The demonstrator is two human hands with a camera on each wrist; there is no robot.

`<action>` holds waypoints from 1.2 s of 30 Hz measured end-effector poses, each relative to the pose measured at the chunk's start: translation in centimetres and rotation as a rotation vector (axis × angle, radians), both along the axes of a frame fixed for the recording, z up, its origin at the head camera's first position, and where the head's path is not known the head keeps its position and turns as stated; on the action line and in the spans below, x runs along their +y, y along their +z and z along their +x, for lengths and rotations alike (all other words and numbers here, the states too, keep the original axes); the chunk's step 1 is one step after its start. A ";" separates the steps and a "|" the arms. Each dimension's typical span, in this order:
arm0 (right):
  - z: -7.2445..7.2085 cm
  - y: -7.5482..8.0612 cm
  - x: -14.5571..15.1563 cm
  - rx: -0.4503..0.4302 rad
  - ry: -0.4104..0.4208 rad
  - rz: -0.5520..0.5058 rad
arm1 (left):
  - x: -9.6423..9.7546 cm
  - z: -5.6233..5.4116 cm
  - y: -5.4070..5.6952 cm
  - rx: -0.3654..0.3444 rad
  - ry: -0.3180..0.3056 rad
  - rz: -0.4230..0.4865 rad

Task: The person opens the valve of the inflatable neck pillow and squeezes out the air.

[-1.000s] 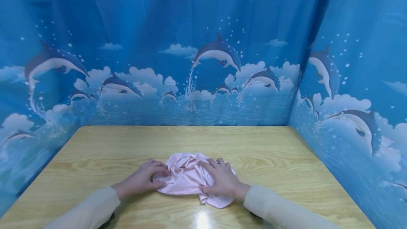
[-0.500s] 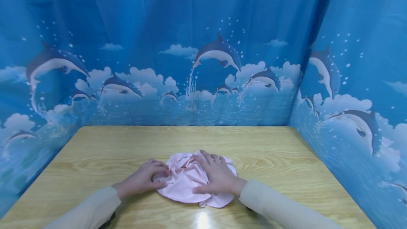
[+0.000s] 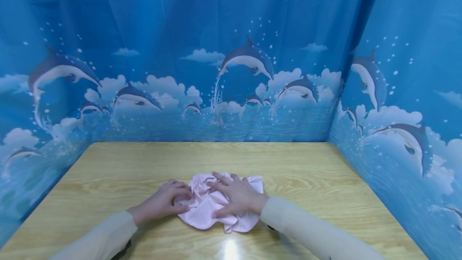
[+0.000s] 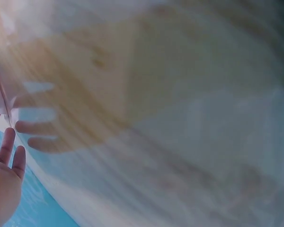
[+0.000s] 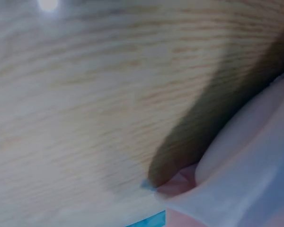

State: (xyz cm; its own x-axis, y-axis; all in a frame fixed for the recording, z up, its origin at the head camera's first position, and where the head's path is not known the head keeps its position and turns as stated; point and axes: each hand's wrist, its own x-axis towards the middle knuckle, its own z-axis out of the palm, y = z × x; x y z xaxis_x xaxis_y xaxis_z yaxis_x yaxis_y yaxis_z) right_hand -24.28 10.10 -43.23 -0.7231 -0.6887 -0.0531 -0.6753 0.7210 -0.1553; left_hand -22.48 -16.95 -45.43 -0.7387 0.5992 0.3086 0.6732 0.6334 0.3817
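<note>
A crumpled pale pink cloth (image 3: 203, 214) lies bunched on the wooden table. At its left end my left hand (image 3: 167, 202) holds the edge, fingers and thumb curved about the fabric. My right hand (image 3: 236, 198) rests on the cloth's right part with fingers spread, covering many folds. In the left wrist view, part of the left hand (image 4: 4, 184) shows at the left border beside a sliver of cloth, its fingers fairly straight. Blurred pale fabric (image 5: 246, 179) fills the lower right of the right wrist view, where the right hand is not seen.
The light wooden table (image 3: 306, 163) reaches back to a blue curtain (image 3: 180, 31) printed with dolphins and clouds, which also stands along both sides. A bright light reflection lies near the front. Pale sleeves cover both forearms.
My right hand has slid leftward over the cloth, its fingers spreading more, and the cloth's right side has drawn in and creased. The left hand has stayed in place.
</note>
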 end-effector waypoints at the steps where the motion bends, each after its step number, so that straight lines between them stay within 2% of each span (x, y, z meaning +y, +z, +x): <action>1: 0.0 0.0 -0.1 0.002 -0.001 0.012 | 0.0 0.0 0.0 0.000 -0.001 0.003; 7: 0.0 0.0 -0.4 0.020 -0.002 0.070 | 0.1 0.0 0.0 -0.008 0.000 -0.007; 14: 0.0 -0.1 -0.5 0.064 0.017 0.089 | 0.2 0.0 0.1 -0.005 0.001 -0.010; 19: 0.0 -0.3 -0.5 0.059 0.017 0.089 | 0.3 -0.1 0.1 0.001 0.002 -0.014; 26: 0.3 -0.1 -0.6 0.060 0.015 0.114 | 0.3 -0.1 0.1 -0.024 0.015 -0.030; 36: 0.3 0.0 -0.6 0.079 0.026 0.115 | 0.2 -0.1 0.2 0.014 -0.010 -0.015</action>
